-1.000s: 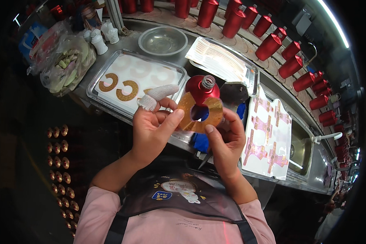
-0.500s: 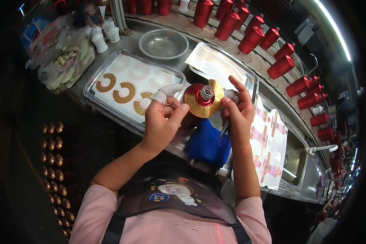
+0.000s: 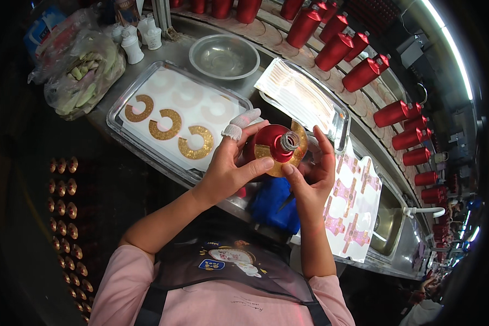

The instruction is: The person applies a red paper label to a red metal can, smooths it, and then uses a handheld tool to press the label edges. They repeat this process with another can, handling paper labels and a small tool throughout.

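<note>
A shiny red bottle [image 3: 270, 136] with a clear threaded neck is tilted between my hands, its neck toward the right. A gold C-shaped decal [image 3: 277, 170] lies around its shoulder. My left hand [image 3: 231, 163] grips the bottle's left side, thumb on the decal, with a white finger cover [image 3: 240, 124] on one finger. My right hand [image 3: 315, 176] closes on the right side, thumb tip pressed at the decal's lower edge and index finger raised. A thin dark pointed tool [image 3: 286, 201] shows below the right palm; its hold is hidden. The bottle's lower body is mostly hidden.
Left of my hands, a metal tray [image 3: 113, 120] holds a white sheet with gold C-shaped decals [image 3: 165, 124]. Behind stand a metal bowl [image 3: 224, 56] and a second tray [image 3: 342, 127]. Patterned sheets [image 3: 353, 209] lie right, near a sink [image 3: 388, 231]. Red bottles [image 3: 334, 51] line the back; a blue cloth [image 3: 274, 206] hangs below.
The bottle has tipped, its neck swinging right and more red shoulder showing. My left hand has moved right onto its side, and my right thumb has come down to the decal's lower edge.
</note>
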Motion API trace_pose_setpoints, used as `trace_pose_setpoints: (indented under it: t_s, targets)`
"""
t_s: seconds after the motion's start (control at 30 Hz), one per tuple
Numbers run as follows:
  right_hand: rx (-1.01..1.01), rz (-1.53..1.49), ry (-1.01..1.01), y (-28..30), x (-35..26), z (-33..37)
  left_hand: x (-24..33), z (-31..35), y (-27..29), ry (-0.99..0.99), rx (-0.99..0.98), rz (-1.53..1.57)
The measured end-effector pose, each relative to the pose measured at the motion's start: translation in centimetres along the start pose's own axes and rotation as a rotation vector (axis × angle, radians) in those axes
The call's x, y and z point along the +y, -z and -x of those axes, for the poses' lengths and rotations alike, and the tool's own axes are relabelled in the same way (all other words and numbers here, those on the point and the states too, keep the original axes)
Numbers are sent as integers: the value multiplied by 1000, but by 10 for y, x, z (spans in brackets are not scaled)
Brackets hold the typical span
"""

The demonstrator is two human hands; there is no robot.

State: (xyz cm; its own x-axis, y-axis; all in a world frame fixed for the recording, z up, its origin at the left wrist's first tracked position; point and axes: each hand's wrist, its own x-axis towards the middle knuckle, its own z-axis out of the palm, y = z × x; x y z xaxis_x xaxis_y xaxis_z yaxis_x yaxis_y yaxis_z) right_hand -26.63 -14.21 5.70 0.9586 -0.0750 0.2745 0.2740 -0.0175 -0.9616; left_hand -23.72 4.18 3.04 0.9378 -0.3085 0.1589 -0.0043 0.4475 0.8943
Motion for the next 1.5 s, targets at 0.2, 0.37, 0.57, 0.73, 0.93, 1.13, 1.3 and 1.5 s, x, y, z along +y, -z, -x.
trace_pose_setpoints:
  t_s: [0.2, 0.37, 0.57, 0.73, 0.93, 1.13, 1.3, 1.5]
  targets:
    - [33, -86, -116, -2, -5, -2, -4, -4, 1, 18, 17, -35]
    - [33, -66, -84, -4, 0, -5, -6, -7, 0, 31, 31, -1]
    - [26, -87, -126, -3, 0, -7, -2, -8, 0, 29, 26, 0]
    - [20, -139, -157, 0, 2, -7, -1, -7, 2, 21, -1, 34]
    - [12, -112, -85, 1, 8, -10, -3, -6, -2, 26, 24, 11]
    - [-1, -128, -71, 3, 8, -10, -2, -7, -3, 14, 38, 63]
    - [2, -132, -81, 3, 7, -9, 2, -6, -5, 7, 23, 19]
    - [2, -62, -62, 2, 12, -9, -5, -5, -3, -63, 43, -84]
